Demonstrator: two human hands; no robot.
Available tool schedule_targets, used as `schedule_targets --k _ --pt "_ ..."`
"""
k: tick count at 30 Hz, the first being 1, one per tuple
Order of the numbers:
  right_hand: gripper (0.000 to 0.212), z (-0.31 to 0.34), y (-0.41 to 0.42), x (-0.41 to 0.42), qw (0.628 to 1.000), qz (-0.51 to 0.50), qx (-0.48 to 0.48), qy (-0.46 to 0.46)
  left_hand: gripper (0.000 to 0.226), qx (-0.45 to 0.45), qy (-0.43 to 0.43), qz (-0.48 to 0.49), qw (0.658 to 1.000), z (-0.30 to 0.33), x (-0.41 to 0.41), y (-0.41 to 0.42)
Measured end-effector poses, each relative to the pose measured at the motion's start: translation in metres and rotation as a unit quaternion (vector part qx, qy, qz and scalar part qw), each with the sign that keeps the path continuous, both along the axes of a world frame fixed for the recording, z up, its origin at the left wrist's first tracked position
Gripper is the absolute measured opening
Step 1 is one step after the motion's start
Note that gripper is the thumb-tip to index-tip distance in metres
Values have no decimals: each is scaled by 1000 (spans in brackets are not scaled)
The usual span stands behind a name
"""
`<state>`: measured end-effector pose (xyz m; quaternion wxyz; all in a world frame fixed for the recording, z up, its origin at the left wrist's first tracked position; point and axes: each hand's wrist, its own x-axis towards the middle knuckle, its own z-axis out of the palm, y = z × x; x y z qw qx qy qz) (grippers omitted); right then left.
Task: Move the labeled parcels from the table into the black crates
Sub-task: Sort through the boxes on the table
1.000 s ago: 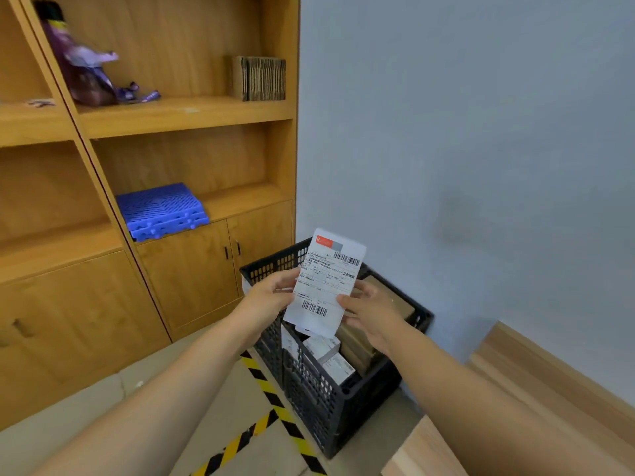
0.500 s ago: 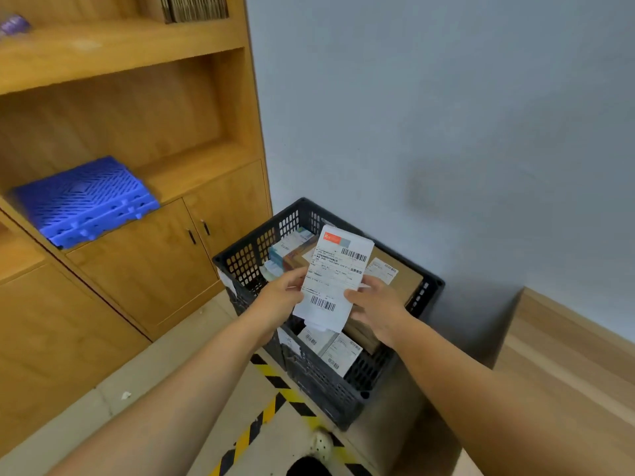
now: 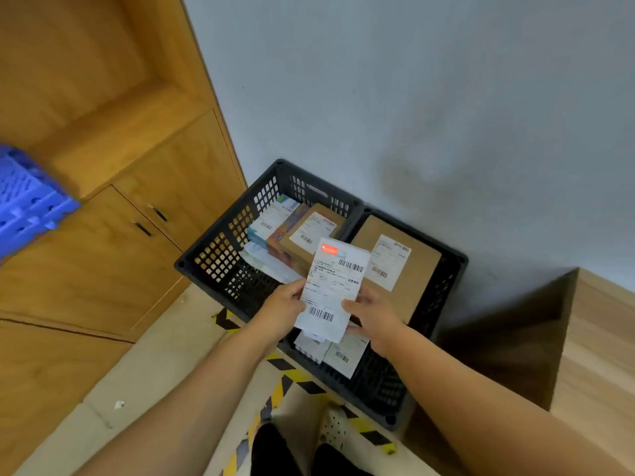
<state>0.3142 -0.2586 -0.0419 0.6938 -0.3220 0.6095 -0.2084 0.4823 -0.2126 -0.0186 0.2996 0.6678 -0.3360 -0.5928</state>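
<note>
A white labeled parcel [image 3: 331, 290] with barcodes and a red logo hangs over the black crates, label side up. My left hand [image 3: 283, 310] grips its left edge and my right hand [image 3: 372, 316] grips its right edge. Below it stand two black lattice crates side by side: the left crate [image 3: 220, 249] holds several labeled boxes, the right crate [image 3: 446, 280] holds a large brown carton [image 3: 417, 269] with a white label and smaller labeled parcels [image 3: 343, 353] at its near end.
A wooden cabinet [image 3: 103, 255] with two doors stands to the left, with blue plastic panels [image 3: 24, 207] on its ledge. A wooden table corner [image 3: 598, 338] is at the right. Yellow-black tape [image 3: 292, 379] crosses the floor by my feet.
My view has tilted down and closer to the crates, showing both of them. The parcel has come lower over the crates, still held by both hands.
</note>
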Motion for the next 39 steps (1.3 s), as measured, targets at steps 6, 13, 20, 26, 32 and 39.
schedule_targets --k 6,13,20,26,32,39 --pt "42 -58 0 11 994 -73 81 22 59 60 6 -80 995 -64 7 -19" --pt "40 -117 8 26 982 -132 129 28 53 128 -26 -141 981 -138 11 -37" --pt "43 -179 10 21 975 -152 153 56 75 151 -84 -239 956 -200 -9 -44" --pt "42 -227 9 20 974 -138 168 68 73 174 -136 -283 933 -243 -17 -45" --pt "43 -271 1 32 973 -121 176 91 71 184 -177 -296 920 -274 -13 -51" --pt "42 -295 1 40 972 -119 169 108 67 165 -214 -344 899 -296 -8 -51"
